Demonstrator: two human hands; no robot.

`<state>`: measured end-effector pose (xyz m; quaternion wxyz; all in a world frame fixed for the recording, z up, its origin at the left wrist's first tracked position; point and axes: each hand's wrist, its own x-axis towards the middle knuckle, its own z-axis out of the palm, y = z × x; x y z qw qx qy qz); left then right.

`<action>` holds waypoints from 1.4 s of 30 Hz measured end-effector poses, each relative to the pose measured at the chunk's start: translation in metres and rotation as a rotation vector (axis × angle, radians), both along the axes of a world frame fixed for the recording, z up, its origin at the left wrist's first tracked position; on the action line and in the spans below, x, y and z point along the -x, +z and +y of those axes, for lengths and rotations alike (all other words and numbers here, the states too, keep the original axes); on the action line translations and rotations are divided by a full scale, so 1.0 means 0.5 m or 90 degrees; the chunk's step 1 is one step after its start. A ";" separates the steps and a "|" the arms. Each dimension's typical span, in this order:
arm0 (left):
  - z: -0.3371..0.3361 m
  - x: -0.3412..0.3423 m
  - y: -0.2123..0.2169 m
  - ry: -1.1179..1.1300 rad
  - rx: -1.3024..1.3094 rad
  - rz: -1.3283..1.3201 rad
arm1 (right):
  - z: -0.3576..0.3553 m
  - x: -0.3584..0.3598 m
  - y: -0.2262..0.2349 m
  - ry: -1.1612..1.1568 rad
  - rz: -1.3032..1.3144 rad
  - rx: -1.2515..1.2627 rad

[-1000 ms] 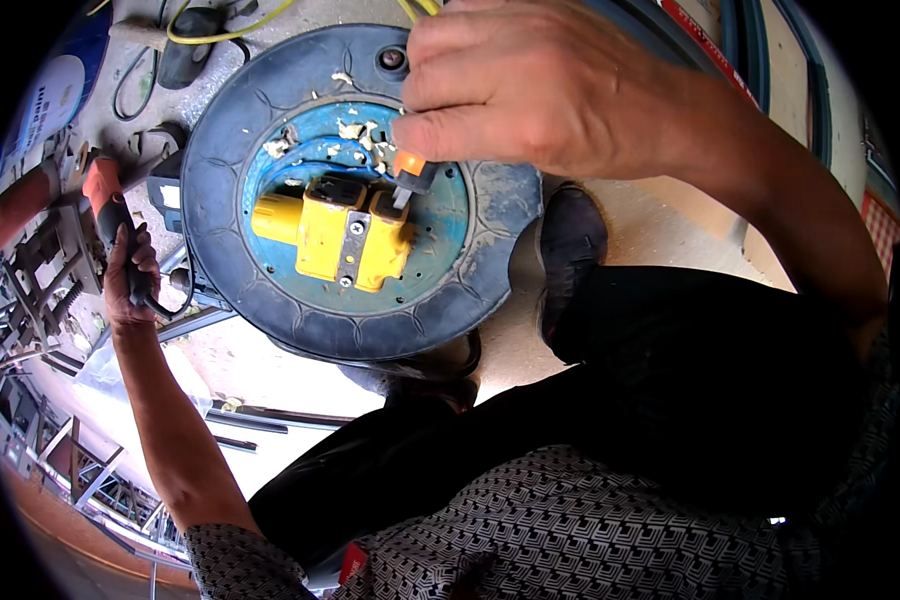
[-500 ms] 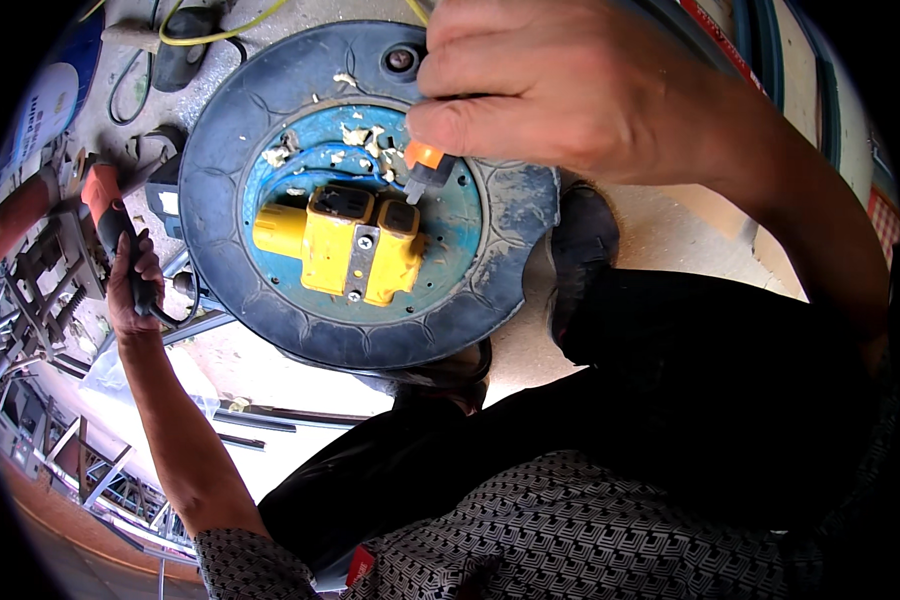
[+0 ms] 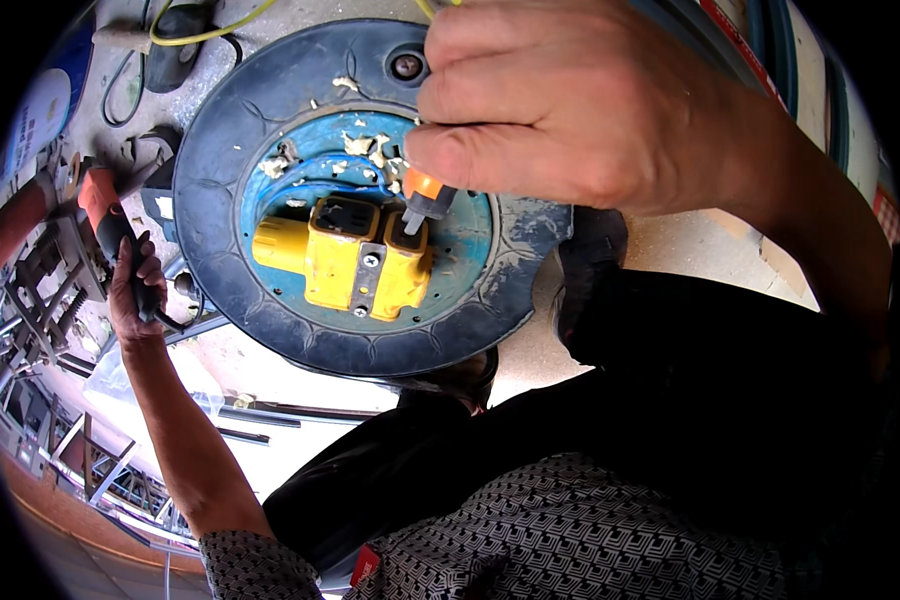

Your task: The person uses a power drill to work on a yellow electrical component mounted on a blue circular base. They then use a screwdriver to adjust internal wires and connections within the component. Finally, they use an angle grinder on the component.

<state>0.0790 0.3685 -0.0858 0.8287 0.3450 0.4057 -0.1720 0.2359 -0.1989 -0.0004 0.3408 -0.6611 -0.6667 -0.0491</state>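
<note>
A round dark-blue cable reel [image 3: 270,300] lies flat, with a yellow socket block [image 3: 355,255] at its blue centre. My right hand [image 3: 580,110] hovers over the reel's upper right, closed on a screwdriver with an orange handle [image 3: 425,190] whose tip meets the top of the yellow block. Pale crumbs lie scattered on the blue disc above the block. My left hand [image 3: 135,290] reaches out to the left of the reel and grips the black handle of a red and black tool [image 3: 105,215].
A yellow cable [image 3: 210,30] and dark cords lie on the ground behind the reel. Metal parts and a vice-like frame [image 3: 50,290] crowd the left side. My dark trousers and patterned shirt fill the lower right.
The reel and yellow block have shifted slightly in view. My right hand with the screwdriver stays at the block's top. My left hand keeps its grip on the tool.
</note>
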 end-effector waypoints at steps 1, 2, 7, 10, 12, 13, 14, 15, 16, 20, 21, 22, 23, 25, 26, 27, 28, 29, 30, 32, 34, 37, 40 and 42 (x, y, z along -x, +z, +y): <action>-0.002 -0.001 -0.001 0.002 -0.001 0.000 | -0.001 0.001 -0.001 -0.001 0.000 -0.006; -0.004 -0.003 -0.003 0.003 0.000 0.000 | -0.001 0.002 -0.001 -0.002 0.000 -0.012; -0.012 -0.001 0.007 0.007 -0.013 -0.001 | 0.003 -0.003 0.005 0.014 -0.042 -0.033; -0.015 -0.005 0.008 0.008 -0.014 0.006 | 0.006 0.007 -0.005 -0.007 -0.006 -0.052; -0.018 -0.009 0.006 0.006 -0.007 0.002 | 0.001 0.007 -0.004 -0.005 -0.023 -0.025; -0.017 -0.007 0.005 0.008 -0.010 0.001 | 0.001 0.007 -0.004 0.003 -0.029 -0.019; -0.017 -0.005 0.004 0.009 -0.014 0.001 | 0.001 0.006 -0.004 0.012 -0.035 -0.013; -0.016 -0.004 0.003 0.011 -0.015 0.000 | 0.002 0.005 -0.003 0.021 -0.028 -0.025; -0.013 -0.003 0.000 0.011 -0.019 0.000 | 0.004 0.007 0.001 0.018 -0.028 -0.035; -0.019 -0.007 -0.001 0.019 -0.023 0.003 | 0.022 0.026 0.008 -0.025 -0.053 -0.088; -0.023 -0.009 0.002 0.020 -0.022 0.003 | 0.027 0.030 0.003 -0.035 -0.058 -0.107; -0.026 -0.009 0.004 0.022 -0.020 0.001 | 0.029 0.032 0.005 -0.034 -0.063 -0.097; -0.025 -0.008 0.002 0.022 -0.019 -0.001 | 0.030 0.033 0.007 -0.034 -0.070 -0.086; -0.022 -0.012 -0.001 0.022 -0.015 -0.006 | 0.028 0.035 0.023 -0.025 -0.085 0.002; -0.023 -0.014 -0.005 0.019 -0.023 -0.009 | 0.027 0.037 0.033 -0.027 -0.093 0.048; -0.026 -0.013 -0.010 0.016 -0.030 -0.013 | 0.023 0.042 0.053 -0.039 -0.103 0.096; -0.028 -0.012 -0.008 0.016 -0.043 -0.017 | 0.021 0.042 0.065 -0.050 -0.113 0.137; -0.029 -0.014 -0.006 0.009 -0.046 -0.023 | 0.019 0.042 0.064 -0.046 -0.109 0.140; -0.031 -0.011 -0.003 0.017 -0.052 -0.023 | 0.019 0.047 0.056 -0.041 -0.105 0.142; -0.046 -0.010 0.003 0.023 -0.074 -0.033 | 0.018 0.054 0.043 -0.044 -0.102 0.147; -0.038 0.004 0.001 0.009 -0.124 -0.023 | 0.028 0.051 0.030 -0.050 -0.104 0.126; -0.069 -0.019 -0.003 0.045 -0.150 -0.013 | 0.019 0.053 0.032 -0.074 -0.072 0.126; -0.075 -0.016 0.003 0.091 0.003 -0.072 | 0.021 0.055 0.045 -0.068 -0.042 0.157; -0.077 -0.009 0.004 0.117 -0.001 -0.070 | 0.024 0.055 0.050 -0.060 -0.037 0.169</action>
